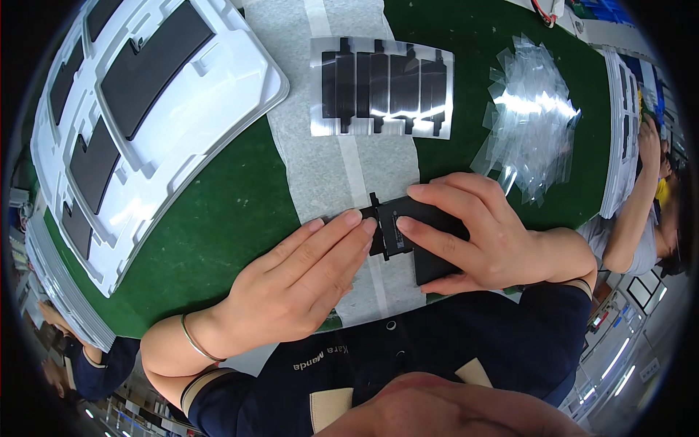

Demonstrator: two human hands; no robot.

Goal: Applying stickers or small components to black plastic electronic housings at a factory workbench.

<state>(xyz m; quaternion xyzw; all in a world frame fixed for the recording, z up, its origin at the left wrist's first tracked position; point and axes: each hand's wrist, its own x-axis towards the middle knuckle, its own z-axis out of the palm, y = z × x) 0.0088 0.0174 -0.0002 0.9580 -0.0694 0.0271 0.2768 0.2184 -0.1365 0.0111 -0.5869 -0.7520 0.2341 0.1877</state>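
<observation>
A flat black rectangular pack (434,266) with a small printed label lies at the near middle, over the pale cloth strip. My right hand (484,237) is closed on it, thumb along the near edge and fingers across its top. At the pack's left end sits a narrow black strip (373,202) with short tabs sticking out beyond the edge. My left hand (298,273) reaches in from the left with its fingers stretched out side by side, the tips resting on that end. What lies beneath those fingers is hidden, and the left thumb does not show.
Beyond my hands lies a clear sheet (453,95) with several black die-cut pieces. A pile of clear film strips (535,124) is at the far right. White trays (211,109) holding flat black packs stand at left. People work at both sides.
</observation>
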